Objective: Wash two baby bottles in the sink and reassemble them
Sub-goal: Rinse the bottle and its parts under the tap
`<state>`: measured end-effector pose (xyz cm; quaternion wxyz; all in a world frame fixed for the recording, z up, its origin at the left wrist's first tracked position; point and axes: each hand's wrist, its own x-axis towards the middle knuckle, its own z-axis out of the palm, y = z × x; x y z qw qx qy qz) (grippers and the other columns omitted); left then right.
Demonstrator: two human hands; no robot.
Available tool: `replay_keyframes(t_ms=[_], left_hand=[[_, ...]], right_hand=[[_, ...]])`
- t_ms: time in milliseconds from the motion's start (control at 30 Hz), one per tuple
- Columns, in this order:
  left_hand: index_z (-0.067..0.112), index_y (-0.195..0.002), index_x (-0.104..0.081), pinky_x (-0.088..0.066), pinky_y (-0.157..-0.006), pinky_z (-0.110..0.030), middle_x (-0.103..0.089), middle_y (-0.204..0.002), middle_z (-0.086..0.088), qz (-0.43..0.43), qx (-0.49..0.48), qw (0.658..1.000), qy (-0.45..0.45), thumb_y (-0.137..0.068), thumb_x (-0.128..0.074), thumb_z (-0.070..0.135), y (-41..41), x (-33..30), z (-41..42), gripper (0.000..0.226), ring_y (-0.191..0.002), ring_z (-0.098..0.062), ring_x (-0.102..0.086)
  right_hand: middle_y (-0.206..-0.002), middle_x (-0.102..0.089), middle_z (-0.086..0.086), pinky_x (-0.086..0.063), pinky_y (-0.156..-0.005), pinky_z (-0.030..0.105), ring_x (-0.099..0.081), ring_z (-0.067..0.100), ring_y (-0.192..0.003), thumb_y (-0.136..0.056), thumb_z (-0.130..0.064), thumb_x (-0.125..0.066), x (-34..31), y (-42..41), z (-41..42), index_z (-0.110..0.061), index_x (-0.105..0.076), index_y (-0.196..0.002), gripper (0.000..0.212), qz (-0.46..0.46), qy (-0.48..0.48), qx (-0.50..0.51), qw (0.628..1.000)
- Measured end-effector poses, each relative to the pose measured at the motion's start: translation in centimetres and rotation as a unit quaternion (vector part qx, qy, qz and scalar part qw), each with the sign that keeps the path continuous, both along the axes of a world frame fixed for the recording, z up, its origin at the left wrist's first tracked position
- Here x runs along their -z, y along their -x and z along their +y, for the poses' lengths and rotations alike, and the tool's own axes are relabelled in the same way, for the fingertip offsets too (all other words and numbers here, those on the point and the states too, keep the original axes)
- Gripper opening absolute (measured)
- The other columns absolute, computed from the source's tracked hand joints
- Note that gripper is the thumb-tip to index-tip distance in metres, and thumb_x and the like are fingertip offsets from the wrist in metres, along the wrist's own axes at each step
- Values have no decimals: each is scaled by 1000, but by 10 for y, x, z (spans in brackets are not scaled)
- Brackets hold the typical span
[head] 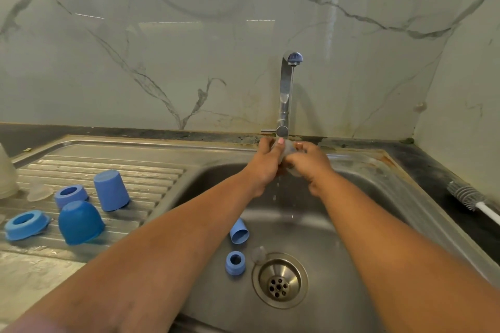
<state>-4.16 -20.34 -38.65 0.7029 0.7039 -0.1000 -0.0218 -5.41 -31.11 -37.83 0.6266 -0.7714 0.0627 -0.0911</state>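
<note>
Both hands meet under the tap [294, 58] at the far side of the sink [378, 197]. The left hand [266, 163] and the right hand [311, 163] each have the grip curled on a small clear piece [289, 147], probably a bottle teat, which lies between them, touching both. Neither hand is nearer. Water falls thin from above, so the piece should stay directly below the spout. Blue rings and caps wait on the left drainboard [151, 178], well apart.

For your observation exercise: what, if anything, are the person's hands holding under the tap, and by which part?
Both the left hand and right hand grip a small translucent piece between them; which part they hold cannot be told.
</note>
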Motion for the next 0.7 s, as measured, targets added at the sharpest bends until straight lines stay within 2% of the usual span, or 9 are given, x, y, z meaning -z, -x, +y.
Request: replay_keyframes(t_ms=[67, 100, 133, 200, 267, 333, 433, 533, 700], left_hand=[[10, -134, -36, -54, -75, -30, -52, -129, -18, -5, 5, 1000, 7, -104, -38, 37, 1, -2, 2, 41, -99, -21, -57], [10, -133, -36, -54, -80, -34, -52, -131, -19, 0, 3, 1000, 15, -104, -37, 36, 1, -2, 3, 40, -102, -23, -58], [9, -133, -35, -54, -82, -35, -52, -130, -19, 9, -2, 999, 30, -105, -36, 34, 1, -2, 4, 37, -102, -23, -58], [7, -134, -34, -54, -79, -30, -53, -124, -17, 42, -17, 997, 68, -106, -34, 26, 1, -2, 4, 34, -96, -20, -60], [4, -137, -36, -53, -80, -26, -54, -125, -16, 80, -14, 992, 95, -106, -35, 19, -2, -1, 4, 34, -100, -20, -60], [3, -137, -40, -52, -82, -24, -57, -125, -17, 101, -4, 990, 102, -105, -39, 16, -4, 0, 4, 35, -99, -20, -61], [2, -134, -43, -53, -84, -24, -59, -122, -16, 120, -8, 982, 144, -104, -42, 15, -4, 0, 6, 33, -93, -17, -62], [0, -133, -42, -53, -85, -26, -59, -119, -17, 138, -7, 973, 186, -104, -41, 15, -3, -1, 7, 32, -92, -19, -63], [1, -129, -52, -57, -72, -21, -66, -113, -19, 173, -33, 970, 168, -104, -41, 29, -3, 9, 13, 39, -88, -21, -68]], right_hand=[[-116, -59, 7, -49, -66, 28, -58, 18, -84, -79, 0, -65, -3, 1, -1, -19, -50, -130, 56, 13, -86, -36, 996], [-118, -56, 6, -48, -69, 30, -58, 19, -85, -80, 0, -65, 0, 2, -2, -20, -47, -132, 59, 0, -49, -43, 998], [-122, -51, 8, -46, -76, 29, -58, 22, -92, -81, -1, -68, 2, 4, -2, -21, -45, -135, 62, -29, 56, -44, 997], [-130, -40, 14, -38, -93, 24, -51, 29, -112, -80, 0, -70, 14, 3, -7, -15, -43, -140, 68, -120, 302, -25, 946], [-136, -34, 19, -36, -106, 34, -44, 37, -123, -80, 4, -67, 25, 0, -14, -11, -40, -144, 72, -189, 384, -19, 904], [-144, -29, 20, -34, -111, 40, -38, 38, -130, -84, -2, -67, 27, 0, -22, -15, -29, -150, 78, -206, 387, -21, 899], [-152, -30, 15, -34, -106, 33, -38, 29, -135, -91, -28, -66, 19, 1, -22, -13, -13, -154, 84, -144, 263, 13, 954], [-141, -49, 13, -37, -89, 25, -49, 28, -125, -96, -38, -54, 10, 0, -14, -9, -31, -147, 63, -111, 225, 48, 967], [-148, -38, 15, -27, -105, 23, -39, 29, -134, -103, -28, -42, 11, 0, -5, -6, -37, -146, 49, -150, 275, 53, 948]])
